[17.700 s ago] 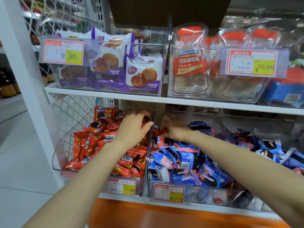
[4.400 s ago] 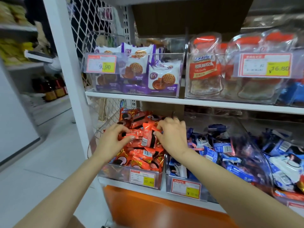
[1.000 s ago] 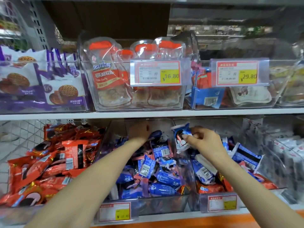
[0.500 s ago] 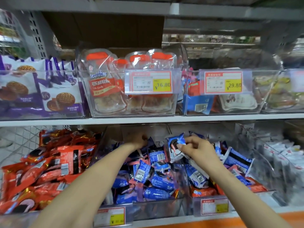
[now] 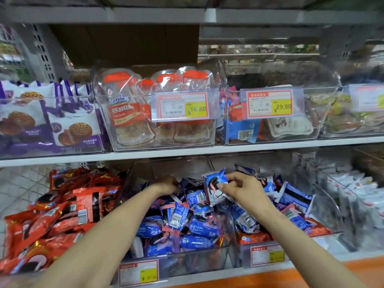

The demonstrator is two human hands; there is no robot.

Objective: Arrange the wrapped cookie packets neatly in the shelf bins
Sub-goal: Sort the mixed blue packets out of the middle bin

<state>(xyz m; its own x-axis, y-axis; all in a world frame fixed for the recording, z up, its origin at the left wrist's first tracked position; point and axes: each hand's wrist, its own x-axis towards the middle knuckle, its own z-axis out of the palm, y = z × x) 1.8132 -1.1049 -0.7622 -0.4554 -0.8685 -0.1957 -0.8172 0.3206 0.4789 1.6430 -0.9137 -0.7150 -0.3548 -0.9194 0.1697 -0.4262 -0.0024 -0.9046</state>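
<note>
My right hand (image 5: 242,189) pinches a blue-and-white cookie packet (image 5: 214,183) above the wall between two clear bins. The middle bin (image 5: 199,258) on the lower shelf is heaped with blue cookie packets (image 5: 195,223). My left hand (image 5: 167,183) reaches into the back of that bin, its fingers buried among the packets; whether it grips one is hidden. The bin to the right (image 5: 239,252) holds more blue packets (image 5: 291,204). A bin on the left is full of red cookie packets (image 5: 68,210).
The white shelf board (image 5: 187,151) hangs low above the lower bins. On it stand clear bins of purple biscuit bags (image 5: 52,121), orange-capped candy bags (image 5: 133,113) and mixed snacks (image 5: 270,125). A bin of white packets (image 5: 357,196) sits far right. Price tags front the bins.
My right hand has shifted slightly left and up with the blue-and-white packet. My left hand stays deep in the middle bin. The view tilted a little upward.
</note>
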